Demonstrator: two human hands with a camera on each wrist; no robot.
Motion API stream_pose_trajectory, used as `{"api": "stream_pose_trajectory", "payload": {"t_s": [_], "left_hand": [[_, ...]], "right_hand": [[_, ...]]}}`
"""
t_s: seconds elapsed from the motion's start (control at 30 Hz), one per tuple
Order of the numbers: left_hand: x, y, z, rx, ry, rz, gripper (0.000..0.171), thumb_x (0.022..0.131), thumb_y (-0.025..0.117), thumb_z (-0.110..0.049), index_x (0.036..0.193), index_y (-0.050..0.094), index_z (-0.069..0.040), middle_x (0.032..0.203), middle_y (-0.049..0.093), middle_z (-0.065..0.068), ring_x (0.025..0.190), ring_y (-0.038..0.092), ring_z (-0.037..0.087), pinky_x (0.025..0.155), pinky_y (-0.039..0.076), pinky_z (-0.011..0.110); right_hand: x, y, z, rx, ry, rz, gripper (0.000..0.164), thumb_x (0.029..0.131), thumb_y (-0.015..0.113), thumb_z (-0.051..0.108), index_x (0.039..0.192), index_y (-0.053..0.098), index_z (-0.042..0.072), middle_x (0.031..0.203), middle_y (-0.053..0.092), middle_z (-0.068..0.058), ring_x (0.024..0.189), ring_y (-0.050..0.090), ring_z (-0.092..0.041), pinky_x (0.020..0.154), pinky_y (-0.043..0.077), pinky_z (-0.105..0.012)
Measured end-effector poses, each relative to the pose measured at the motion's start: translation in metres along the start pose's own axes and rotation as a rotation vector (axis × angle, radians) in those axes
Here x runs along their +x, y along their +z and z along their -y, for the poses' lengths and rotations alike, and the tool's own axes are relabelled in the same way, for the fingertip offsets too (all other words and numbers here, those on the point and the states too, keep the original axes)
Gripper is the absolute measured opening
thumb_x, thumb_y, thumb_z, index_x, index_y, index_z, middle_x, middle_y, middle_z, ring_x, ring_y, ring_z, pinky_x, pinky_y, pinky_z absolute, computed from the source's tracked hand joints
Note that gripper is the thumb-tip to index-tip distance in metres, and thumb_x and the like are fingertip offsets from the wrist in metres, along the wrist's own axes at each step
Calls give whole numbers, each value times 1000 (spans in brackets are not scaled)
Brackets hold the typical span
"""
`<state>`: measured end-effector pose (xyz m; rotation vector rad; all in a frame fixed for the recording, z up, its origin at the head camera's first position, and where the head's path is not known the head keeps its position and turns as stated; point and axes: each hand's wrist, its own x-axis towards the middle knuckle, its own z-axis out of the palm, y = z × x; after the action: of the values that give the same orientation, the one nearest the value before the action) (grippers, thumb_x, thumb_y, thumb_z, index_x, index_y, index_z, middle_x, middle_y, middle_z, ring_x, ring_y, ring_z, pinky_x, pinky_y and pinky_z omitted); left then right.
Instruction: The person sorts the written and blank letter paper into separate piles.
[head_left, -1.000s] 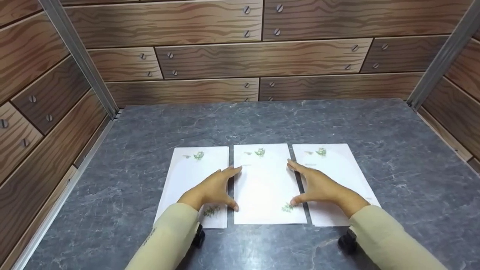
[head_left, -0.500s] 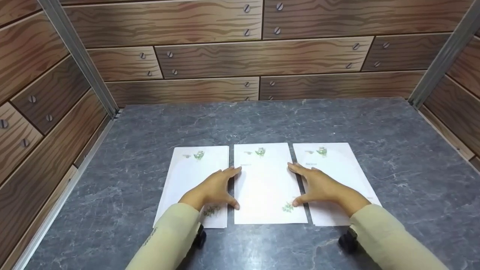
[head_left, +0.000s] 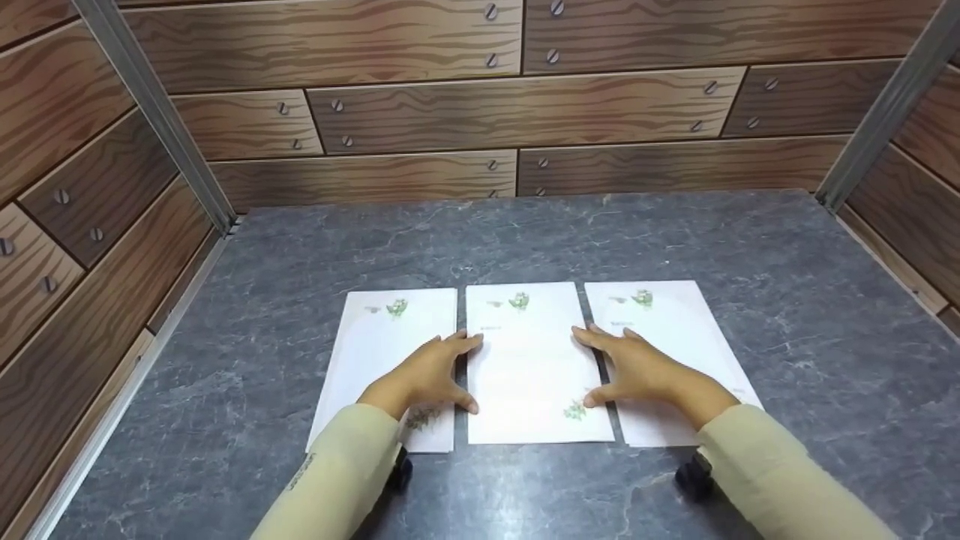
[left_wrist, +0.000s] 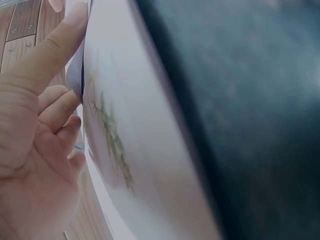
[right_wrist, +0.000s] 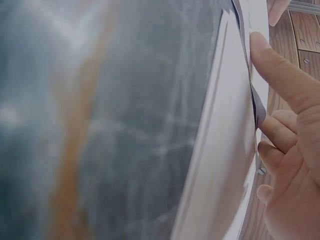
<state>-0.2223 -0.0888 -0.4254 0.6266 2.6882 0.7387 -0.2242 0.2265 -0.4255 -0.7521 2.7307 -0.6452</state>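
Three sets of white printed sheets lie side by side in the head view, each with a small green plant print near the top. My left hand (head_left: 427, 377) reaches over the left stack of paper (head_left: 379, 341), its thumb and fingertips at the left edge of the middle paper (head_left: 525, 360). At the opposite edge are the thumb and fingertips of my right hand (head_left: 645, 373), which reaches over the right paper (head_left: 671, 330). Both hands have extended, spread fingers. Each wrist view shows the thumb against a paper edge; firm contact is hard to judge.
The sheets lie on a dark grey marbled table (head_left: 375, 244). Wood-patterned walls (head_left: 420, 112) enclose it at the back and both sides, with metal posts (head_left: 161, 120) at the rear corners. Narrow gaps separate the three papers.
Both hands stay almost still at the middle paper's sides. The fingers of the right hand have spread slightly, and the head view has tilted a little.
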Motion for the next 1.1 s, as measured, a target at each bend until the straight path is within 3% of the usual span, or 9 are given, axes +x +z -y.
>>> {"api": "stream_pose_trajectory", "payload": {"t_s": [0.1, 0.2, 0.3, 0.4, 0.57, 0.7, 0.87, 1.1], "left_hand": [[-1, 0, -1, 5, 2, -15, 103, 60, 89, -33, 147, 38, -11, 150, 31, 16, 137, 28, 35, 113, 21, 45], [-2, 1, -3, 28, -8, -45, 103, 59, 90, -33, 146, 40, -12, 144, 42, 13, 132, 36, 33, 109, 30, 44], [-2, 1, -5, 38, -23, -62, 103, 57, 91, -32, 145, 41, -12, 131, 54, 9, 115, 45, 27, 100, 37, 41], [-1, 0, -6, 17, -27, -49, 104, 58, 92, -28, 146, 40, -12, 126, 57, 8, 105, 47, 24, 96, 39, 39], [-1, 2, -6, -56, 5, -29, 103, 61, 91, -21, 147, 36, -5, 117, 61, 9, 105, 54, 23, 98, 42, 37], [1, 3, -4, -115, 12, -27, 99, 64, 89, -15, 146, 35, -3, 98, 59, 3, 91, 54, 17, 86, 47, 33], [3, 3, -4, -156, -7, -49, 93, 67, 87, -10, 145, 38, -3, 95, 58, 0, 86, 53, 14, 81, 48, 30], [4, 3, -6, -204, -35, -82, 83, 71, 83, -4, 143, 41, -2, 98, 61, 1, 83, 56, 14, 77, 51, 27]], "right_hand": [[0, 0, 0, -14, -7, -12, 102, 68, 82, 47, 148, 33, 5, 148, 31, -21, 137, 28, -36, 112, 7, -56], [0, 0, 2, -38, -7, -37, 102, 67, 83, 47, 147, 35, 6, 143, 42, -18, 134, 34, -35, 108, 16, -55], [0, 0, 4, -49, 21, -59, 103, 65, 84, 47, 147, 36, 9, 133, 51, -15, 121, 42, -32, 95, 27, -49], [0, -1, 6, -35, 52, -62, 105, 62, 86, 46, 147, 36, 11, 128, 53, -15, 106, 44, -30, 84, 31, -44], [2, -1, 6, -2, 33, -54, 107, 62, 87, 40, 147, 34, 5, 118, 60, -11, 104, 51, -27, 95, 33, -51], [2, 0, 5, 28, 32, -52, 108, 63, 88, 37, 147, 32, 2, 104, 59, -3, 96, 52, -22, 97, 33, -54], [2, 1, 5, 68, 42, -58, 107, 63, 88, 34, 148, 31, 2, 118, 58, -5, 95, 50, -18, 92, 40, -45], [3, 1, 3, 72, -10, -109, 99, 67, 87, 25, 145, 33, -4, 134, 54, -11, 91, 54, -16, 83, 46, -38]]}}
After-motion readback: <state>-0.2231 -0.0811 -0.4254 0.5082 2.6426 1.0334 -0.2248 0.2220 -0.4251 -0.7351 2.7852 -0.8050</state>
